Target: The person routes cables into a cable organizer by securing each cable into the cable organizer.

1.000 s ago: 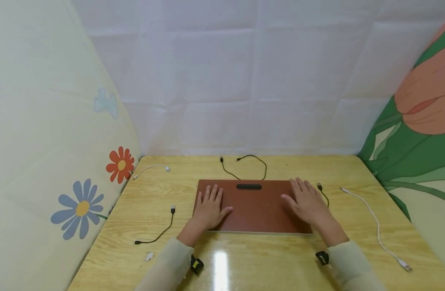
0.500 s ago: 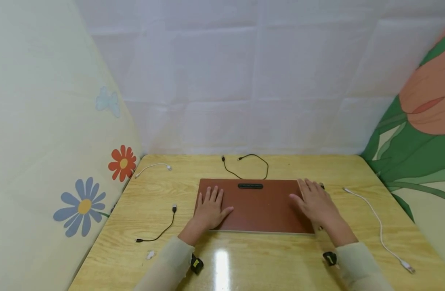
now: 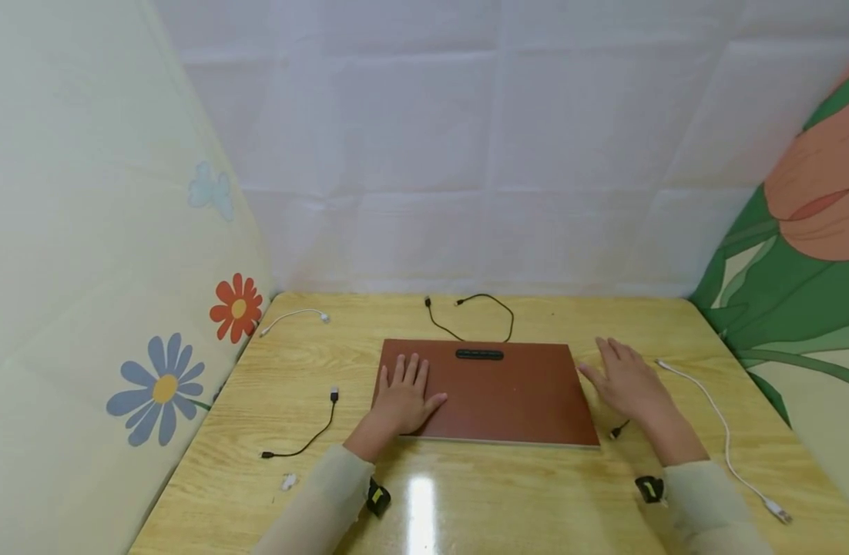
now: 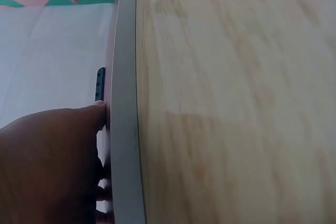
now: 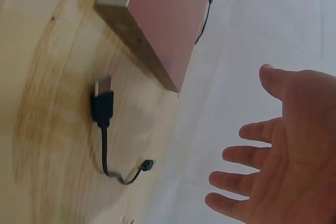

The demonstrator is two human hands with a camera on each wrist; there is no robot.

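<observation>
A flat reddish-brown box (image 3: 501, 393) with pale sides lies on the wooden table, a black oblong piece (image 3: 479, 354) on its top near the far edge. My left hand (image 3: 402, 402) rests on the box's left part, fingers spread and straight. In the left wrist view, its thumb lies along the top by the box's grey side (image 4: 126, 103). Just right of the box, my right hand (image 3: 629, 381) hovers with fingers extended and nothing in it. Below that hand lies a short black USB cable (image 5: 103, 145), partly hidden by it in the head view.
Another black USB cable (image 3: 313, 438) lies left of the box, near a small white piece (image 3: 289, 482). A further black cable (image 3: 511, 312) emerges behind the box. White cables lie at far left (image 3: 293, 312) and right (image 3: 726, 432). Printed cloth walls (image 3: 424, 154) surround the table.
My right hand has moved rightward off the box's right edge, to over the short black cable. The left hand stays on the box. The head view has shifted slightly.
</observation>
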